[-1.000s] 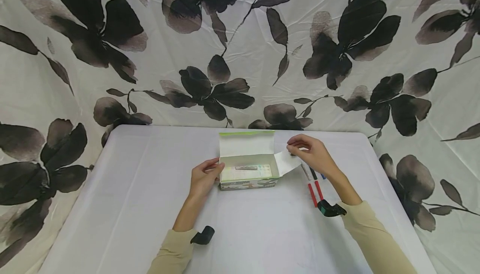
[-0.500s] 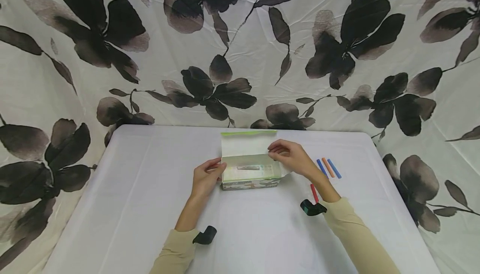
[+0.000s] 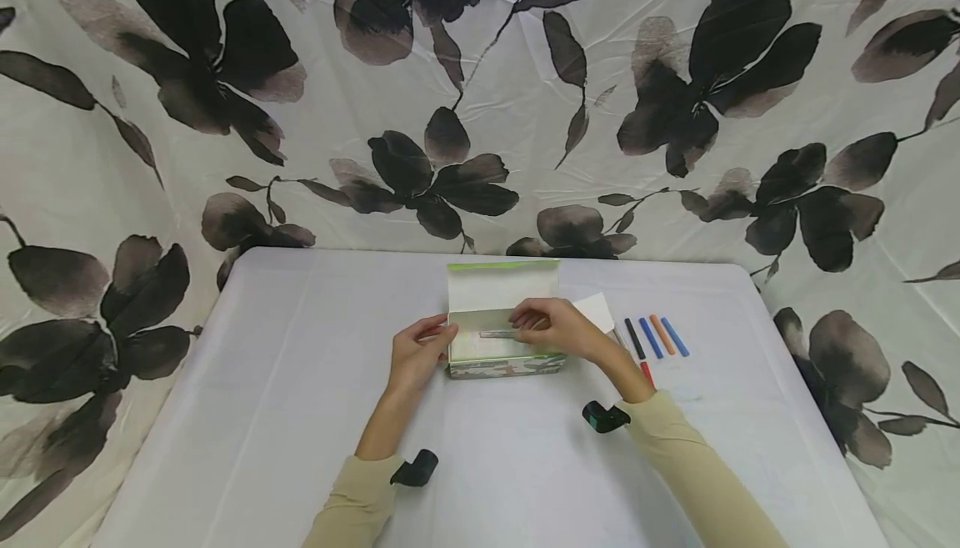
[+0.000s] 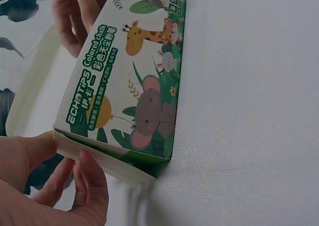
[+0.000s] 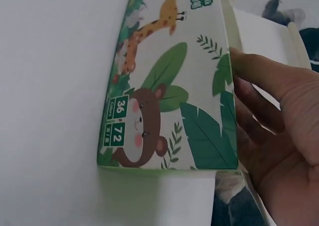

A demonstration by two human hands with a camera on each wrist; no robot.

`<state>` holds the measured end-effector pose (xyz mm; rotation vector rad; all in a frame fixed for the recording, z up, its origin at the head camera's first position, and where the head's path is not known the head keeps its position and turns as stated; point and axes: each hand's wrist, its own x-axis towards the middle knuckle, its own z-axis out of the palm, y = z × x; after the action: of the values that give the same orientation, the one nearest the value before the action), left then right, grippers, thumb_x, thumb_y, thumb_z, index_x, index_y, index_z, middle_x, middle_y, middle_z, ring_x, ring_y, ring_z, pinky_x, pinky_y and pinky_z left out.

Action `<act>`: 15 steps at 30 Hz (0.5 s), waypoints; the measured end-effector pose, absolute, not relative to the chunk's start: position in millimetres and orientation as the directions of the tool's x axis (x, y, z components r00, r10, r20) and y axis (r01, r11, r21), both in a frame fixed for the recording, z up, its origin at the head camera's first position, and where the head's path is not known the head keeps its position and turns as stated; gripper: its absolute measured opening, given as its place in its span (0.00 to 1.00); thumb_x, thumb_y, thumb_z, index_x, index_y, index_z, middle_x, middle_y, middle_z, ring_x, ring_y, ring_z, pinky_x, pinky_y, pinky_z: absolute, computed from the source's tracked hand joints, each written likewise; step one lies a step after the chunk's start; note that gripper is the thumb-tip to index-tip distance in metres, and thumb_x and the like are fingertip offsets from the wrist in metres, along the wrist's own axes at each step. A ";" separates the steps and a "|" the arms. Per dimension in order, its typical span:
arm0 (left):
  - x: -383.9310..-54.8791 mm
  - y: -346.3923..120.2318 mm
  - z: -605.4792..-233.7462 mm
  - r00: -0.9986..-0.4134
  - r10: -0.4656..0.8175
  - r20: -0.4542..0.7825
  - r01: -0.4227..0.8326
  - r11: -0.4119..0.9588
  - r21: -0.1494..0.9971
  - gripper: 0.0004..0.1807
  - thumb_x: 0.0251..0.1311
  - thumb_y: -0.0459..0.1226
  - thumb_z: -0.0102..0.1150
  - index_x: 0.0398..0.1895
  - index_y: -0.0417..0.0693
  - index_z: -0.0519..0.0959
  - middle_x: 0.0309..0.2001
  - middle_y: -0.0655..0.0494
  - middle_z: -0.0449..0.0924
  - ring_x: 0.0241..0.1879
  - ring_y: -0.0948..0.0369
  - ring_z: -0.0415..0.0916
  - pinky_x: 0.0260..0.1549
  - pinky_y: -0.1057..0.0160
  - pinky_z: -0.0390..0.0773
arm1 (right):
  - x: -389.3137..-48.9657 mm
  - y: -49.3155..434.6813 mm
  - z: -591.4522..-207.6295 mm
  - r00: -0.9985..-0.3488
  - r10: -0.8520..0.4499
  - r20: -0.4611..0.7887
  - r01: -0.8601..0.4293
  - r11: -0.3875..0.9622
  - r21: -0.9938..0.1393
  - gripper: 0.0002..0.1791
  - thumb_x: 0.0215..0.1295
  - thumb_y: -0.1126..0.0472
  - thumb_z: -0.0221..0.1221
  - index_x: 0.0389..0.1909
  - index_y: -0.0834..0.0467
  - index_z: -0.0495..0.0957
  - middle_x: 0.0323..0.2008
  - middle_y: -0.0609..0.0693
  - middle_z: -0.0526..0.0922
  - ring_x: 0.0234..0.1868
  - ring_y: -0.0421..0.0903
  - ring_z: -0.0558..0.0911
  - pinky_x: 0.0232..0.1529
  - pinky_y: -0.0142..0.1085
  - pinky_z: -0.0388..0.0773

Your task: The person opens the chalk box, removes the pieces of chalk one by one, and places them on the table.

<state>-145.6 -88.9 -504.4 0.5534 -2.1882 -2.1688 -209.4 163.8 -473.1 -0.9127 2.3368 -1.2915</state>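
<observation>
An uncovered carton of coloured chalk [image 3: 504, 369], printed with animals, stands on the table with its white lid [image 3: 502, 285] folded back. My left hand [image 3: 422, 349] pinches the white side flap [image 4: 112, 165] at its left end between thumb and fingers. Inside, a thin grey stick [image 3: 495, 334] lies on top of pale contents. My right hand [image 3: 551, 327] reaches over the right end, with bent fingertips down in the opening. The wall hides those fingertips in the right wrist view, and I cannot tell whether they hold anything.
On the white table [image 3: 285, 381], several chalk sticks lie in a row to the right: black [image 3: 634, 338], blue [image 3: 651, 338], orange [image 3: 662, 334] and another blue. A red stick [image 3: 647, 374] is partly behind my right wrist. The right side flap [image 3: 596, 312] sticks outward. A flowered cloth [image 3: 420, 72] hangs behind.
My right hand has moved left, from above the right side flap to inside the chalk box, uncovering the sticks on the table. My left hand keeps its hold at the left end.
</observation>
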 end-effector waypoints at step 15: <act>-144.8 -87.0 -502.4 -0.937 -0.256 -0.238 -0.242 -0.017 0.970 0.20 0.63 0.33 0.70 0.57 0.36 0.82 0.43 0.47 0.82 0.32 0.62 0.77 0.27 0.69 0.79 | -220.7 140.5 -483.5 -0.573 -0.803 -0.166 -0.502 0.503 -0.704 0.12 0.65 0.71 0.67 0.49 0.67 0.84 0.43 0.55 0.87 0.41 0.42 0.84 0.45 0.30 0.82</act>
<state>-144.8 -87.0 -502.4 0.5560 -2.1957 -2.1629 -220.7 140.5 -483.5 -1.0703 2.2705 -0.8395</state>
